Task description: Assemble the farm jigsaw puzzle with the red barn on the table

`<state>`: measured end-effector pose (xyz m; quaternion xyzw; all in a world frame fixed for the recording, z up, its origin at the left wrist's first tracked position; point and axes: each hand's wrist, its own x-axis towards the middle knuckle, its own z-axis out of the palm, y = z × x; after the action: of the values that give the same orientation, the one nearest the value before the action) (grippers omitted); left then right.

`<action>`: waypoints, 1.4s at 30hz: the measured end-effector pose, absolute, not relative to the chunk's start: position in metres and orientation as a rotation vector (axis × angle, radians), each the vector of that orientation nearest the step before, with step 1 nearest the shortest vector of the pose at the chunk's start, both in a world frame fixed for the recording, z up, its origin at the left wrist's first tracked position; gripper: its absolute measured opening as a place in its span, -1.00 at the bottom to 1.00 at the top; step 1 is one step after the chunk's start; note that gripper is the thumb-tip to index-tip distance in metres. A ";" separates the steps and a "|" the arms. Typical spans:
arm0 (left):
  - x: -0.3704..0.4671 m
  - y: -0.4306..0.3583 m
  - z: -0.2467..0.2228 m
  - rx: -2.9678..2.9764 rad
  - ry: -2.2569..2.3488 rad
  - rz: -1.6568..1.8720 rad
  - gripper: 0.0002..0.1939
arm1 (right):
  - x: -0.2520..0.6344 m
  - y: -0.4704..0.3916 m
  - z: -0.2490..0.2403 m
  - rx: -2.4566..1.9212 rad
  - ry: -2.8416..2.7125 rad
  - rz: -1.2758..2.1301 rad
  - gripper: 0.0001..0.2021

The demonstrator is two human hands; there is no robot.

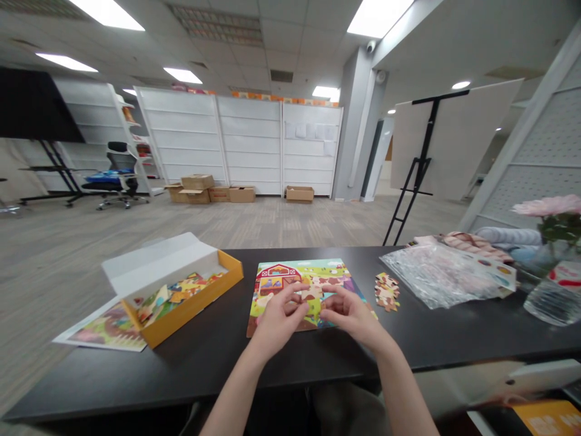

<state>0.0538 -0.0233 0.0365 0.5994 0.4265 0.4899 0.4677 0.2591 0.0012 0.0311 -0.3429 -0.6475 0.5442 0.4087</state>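
A farm-scene jigsaw puzzle [276,270] with a red barn lies flat on the black table in front of me. Over its lower middle, my left hand [284,309] has its fingers curled and its thumb bent in towards them. Facing it from the right, my right hand [349,312] is curled in the same way, thumb below the index finger. Brown and cream patches show between the fingertips; whether these are a held piece or the picture beneath, I cannot tell. Right of the puzzle is a small pile of loose puzzle pieces [387,292].
An open yellow box [195,309] of puzzle pieces stands at the left, partly over a printed picture sheet [106,327]. Clear plastic bags [445,275] lie at the right, near a glass vase [556,297] with pink flowers. The table's front edge [181,402] runs close to me.
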 end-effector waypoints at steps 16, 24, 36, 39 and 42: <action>0.053 -0.025 0.040 1.505 1.045 1.116 -0.54 | 0.259 0.006 0.041 -1.024 -1.629 0.998 -0.66; 0.051 -0.025 0.044 1.336 1.034 1.303 -0.53 | 0.254 -0.004 0.045 -0.972 -1.687 1.183 -0.66; 0.047 -0.031 0.038 1.367 1.018 1.257 -0.58 | 0.233 -0.007 0.045 -0.900 -1.790 1.094 -0.69; 0.043 -0.032 0.040 1.314 1.051 1.296 -0.56 | 0.231 -0.003 0.043 -0.914 -1.671 1.066 -0.71; 0.040 -0.033 0.043 1.330 1.060 1.267 -0.55 | 0.230 0.000 0.042 -0.931 -1.455 1.100 -0.67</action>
<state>0.0403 -0.0328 0.0426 0.5471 0.4362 0.5211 0.4887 0.2303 0.0002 0.0419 -0.3884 -0.6067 0.4588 0.5201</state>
